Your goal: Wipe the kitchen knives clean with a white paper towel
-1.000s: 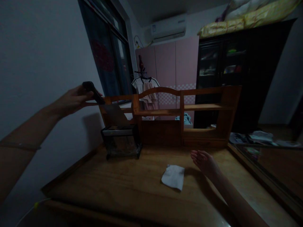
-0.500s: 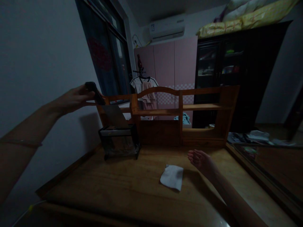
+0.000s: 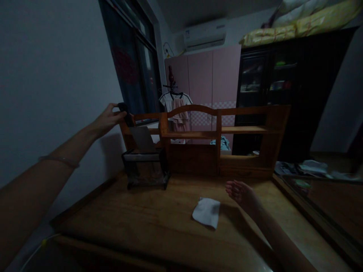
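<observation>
My left hand (image 3: 111,116) is closed around the black handle of a broad-bladed kitchen knife (image 3: 142,139), probably a cleaver. Its grey blade points down at a slant, with the lower edge at the top opening of a black-framed knife rack (image 3: 145,157). How deep the blade sits in the rack I cannot tell. Over the right part of the table, my right hand (image 3: 239,192) hovers with loosely curled fingers, palm inward, holding nothing. A white cloth (image 3: 207,212) lies flat on the wooden table (image 3: 147,223), just left of that hand.
A wooden shelf unit (image 3: 193,135) stands along the table's back edge, right behind the rack. The wall (image 3: 85,151) borders the left side. Beyond are a pink wardrobe (image 3: 200,77), hanging clothes (image 3: 177,107) and a dark cabinet (image 3: 314,87). Papers (image 3: 313,166) lie at the right.
My left hand and the knife have moved a little to the right, above the rack. The view has shifted slightly. My right hand and the cloth stay about where they were.
</observation>
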Demonstrator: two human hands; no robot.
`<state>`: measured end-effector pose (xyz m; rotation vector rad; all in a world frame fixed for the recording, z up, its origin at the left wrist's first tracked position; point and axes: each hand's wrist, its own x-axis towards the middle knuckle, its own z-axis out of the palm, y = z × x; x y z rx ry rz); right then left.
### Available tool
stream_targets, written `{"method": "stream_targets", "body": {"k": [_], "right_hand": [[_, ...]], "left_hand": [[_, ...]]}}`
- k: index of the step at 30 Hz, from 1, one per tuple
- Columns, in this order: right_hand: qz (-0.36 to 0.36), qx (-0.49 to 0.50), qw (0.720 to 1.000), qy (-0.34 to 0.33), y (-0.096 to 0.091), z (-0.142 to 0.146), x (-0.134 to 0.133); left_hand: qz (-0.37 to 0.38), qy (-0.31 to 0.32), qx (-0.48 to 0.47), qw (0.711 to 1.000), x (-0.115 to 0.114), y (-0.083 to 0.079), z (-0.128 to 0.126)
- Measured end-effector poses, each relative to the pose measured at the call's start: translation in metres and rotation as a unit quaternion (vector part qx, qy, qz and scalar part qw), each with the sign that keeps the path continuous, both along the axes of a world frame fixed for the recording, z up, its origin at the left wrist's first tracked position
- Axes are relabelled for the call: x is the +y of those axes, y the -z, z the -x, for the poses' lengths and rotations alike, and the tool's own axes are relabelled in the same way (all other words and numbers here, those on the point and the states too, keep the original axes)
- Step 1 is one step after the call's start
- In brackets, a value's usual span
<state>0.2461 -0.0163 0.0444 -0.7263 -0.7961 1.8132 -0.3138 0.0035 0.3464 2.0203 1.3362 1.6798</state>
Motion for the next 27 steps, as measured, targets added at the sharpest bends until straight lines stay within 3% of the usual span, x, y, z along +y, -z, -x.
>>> {"method": "stream_targets", "body": {"k": [5, 11, 24, 27], "right_hand": [[-0.006, 0.000, 1.000, -0.001, -0.002, 0.001, -0.002], [-0.007, 0.000, 1.000, -0.002, 0.002, -0.001, 0.001], [0.000, -0.010, 1.000, 0.008, 0.005, -0.001, 0.001], [0.007, -0.011, 1.000, 0.010, 0.008, -0.002, 0.004]], "left_hand": [[-0.006, -0.123, 0.102, 0.987, 0.019, 0.025, -0.002], [0.022, -0.124, 0.119, 0.985, 0.023, 0.066, -0.014], [0.060, -0.147, 0.161, 0.974, 0.006, 0.101, -0.018], [0.048, -0.164, 0.173, 0.970, 0.006, 0.103, -0.018]]}}
